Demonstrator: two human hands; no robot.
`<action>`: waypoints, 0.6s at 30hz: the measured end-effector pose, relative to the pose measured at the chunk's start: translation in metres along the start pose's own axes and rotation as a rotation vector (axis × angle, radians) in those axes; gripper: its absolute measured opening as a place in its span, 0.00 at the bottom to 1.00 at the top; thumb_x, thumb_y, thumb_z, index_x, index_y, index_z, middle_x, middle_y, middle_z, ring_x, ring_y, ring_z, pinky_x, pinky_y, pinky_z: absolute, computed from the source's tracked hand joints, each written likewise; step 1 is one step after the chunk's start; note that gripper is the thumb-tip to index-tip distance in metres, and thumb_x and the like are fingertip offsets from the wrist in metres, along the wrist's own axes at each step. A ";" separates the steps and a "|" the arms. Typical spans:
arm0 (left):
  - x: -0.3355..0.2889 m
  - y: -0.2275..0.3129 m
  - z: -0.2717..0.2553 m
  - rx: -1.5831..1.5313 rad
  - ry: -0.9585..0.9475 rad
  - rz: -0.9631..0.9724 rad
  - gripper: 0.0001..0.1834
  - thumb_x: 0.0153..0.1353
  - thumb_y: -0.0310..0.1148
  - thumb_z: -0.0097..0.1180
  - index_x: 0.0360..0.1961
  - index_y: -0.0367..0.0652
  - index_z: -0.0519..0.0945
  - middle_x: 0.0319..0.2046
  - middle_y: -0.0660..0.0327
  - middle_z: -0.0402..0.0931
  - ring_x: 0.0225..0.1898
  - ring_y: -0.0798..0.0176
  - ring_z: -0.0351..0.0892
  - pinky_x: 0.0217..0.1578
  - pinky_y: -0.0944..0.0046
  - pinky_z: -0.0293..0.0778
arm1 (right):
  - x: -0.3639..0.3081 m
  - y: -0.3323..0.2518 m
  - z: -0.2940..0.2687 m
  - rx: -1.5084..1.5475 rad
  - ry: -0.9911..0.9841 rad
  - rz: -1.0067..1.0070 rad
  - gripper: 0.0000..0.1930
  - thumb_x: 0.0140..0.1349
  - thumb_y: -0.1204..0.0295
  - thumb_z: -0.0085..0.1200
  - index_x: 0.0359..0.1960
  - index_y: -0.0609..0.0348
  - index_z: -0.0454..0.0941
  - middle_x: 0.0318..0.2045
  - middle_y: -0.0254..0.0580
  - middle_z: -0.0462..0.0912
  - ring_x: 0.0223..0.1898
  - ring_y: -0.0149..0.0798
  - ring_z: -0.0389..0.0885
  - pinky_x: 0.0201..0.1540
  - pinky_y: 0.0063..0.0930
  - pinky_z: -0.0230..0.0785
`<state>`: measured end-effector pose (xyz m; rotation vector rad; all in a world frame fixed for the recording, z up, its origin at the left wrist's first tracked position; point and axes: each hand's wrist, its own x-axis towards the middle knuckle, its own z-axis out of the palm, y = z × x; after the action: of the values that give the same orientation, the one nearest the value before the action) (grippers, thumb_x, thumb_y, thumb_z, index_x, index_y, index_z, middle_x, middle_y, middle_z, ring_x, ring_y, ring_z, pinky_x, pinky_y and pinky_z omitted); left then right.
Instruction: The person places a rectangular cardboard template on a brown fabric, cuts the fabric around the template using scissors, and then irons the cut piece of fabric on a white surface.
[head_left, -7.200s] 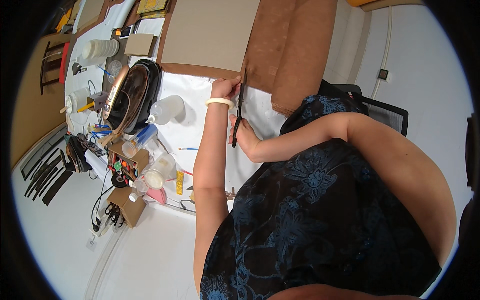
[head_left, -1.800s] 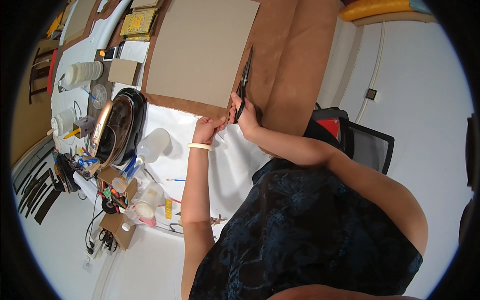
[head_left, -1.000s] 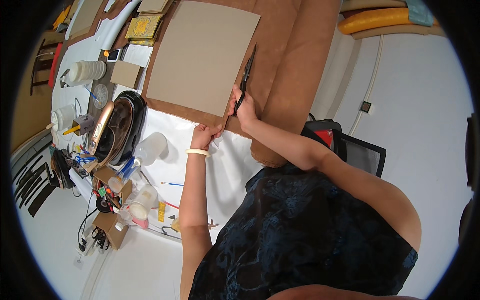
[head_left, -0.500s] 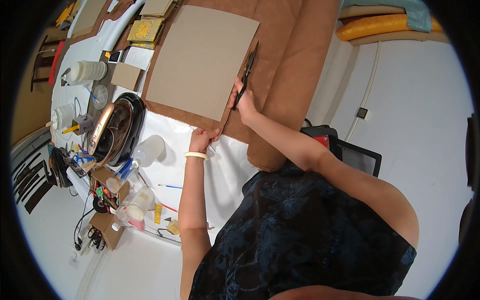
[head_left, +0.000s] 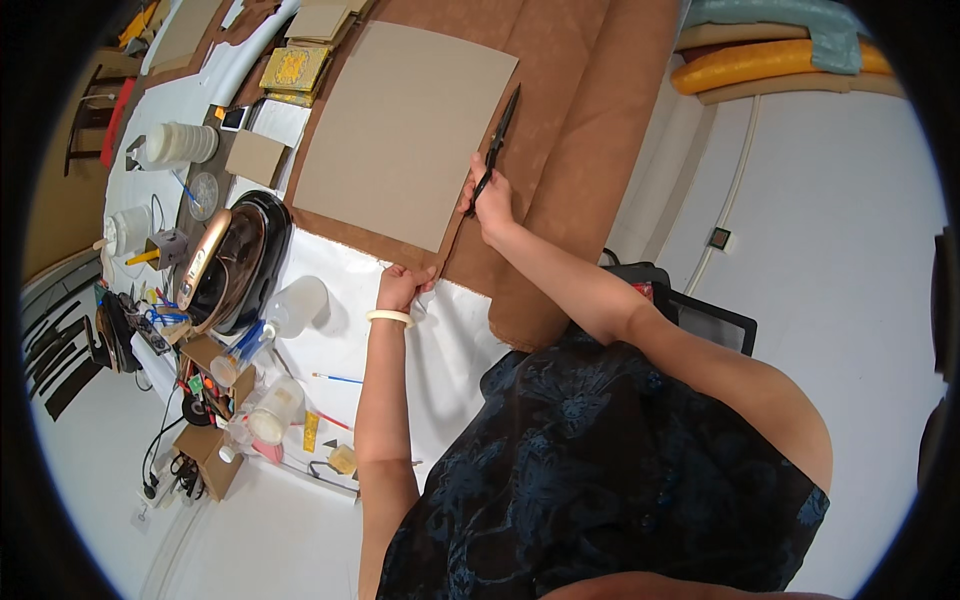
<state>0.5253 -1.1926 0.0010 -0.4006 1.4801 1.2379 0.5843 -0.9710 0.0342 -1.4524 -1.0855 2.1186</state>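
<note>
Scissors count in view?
1: black scissors in the right hand, against the brown material, just right of the large beige board. More could be hidden in the cluttered cardboard boxes at lower left.

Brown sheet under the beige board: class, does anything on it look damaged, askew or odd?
Yes, slightly: the near edge of the brown sheet, left of the left hand, looks ragged rather than cleanly straight.

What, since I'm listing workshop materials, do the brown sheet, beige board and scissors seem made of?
Brown sheet: perhaps leather or suede-like cloth, matte; its surface looks faintly mottled.
Beige board: likely cardboard, dull; it looks flat, plain and crisp-edged.
Scissors: blades probably metal, dark and slim; the black handles could be plastic or coated metal.
</note>
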 end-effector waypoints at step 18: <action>-0.009 0.007 0.006 0.041 -0.013 0.008 0.12 0.57 0.19 0.71 0.27 0.37 0.76 0.26 0.53 0.83 0.22 0.64 0.80 0.27 0.68 0.79 | 0.040 -0.032 0.004 0.081 0.020 0.026 0.24 0.69 0.45 0.56 0.31 0.50 0.64 0.18 0.31 0.68 0.17 0.31 0.70 0.24 0.31 0.69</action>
<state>0.5261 -1.1882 0.0129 -0.3588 1.4949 1.2127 0.5599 -0.9258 0.0336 -1.4547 -0.9664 2.1353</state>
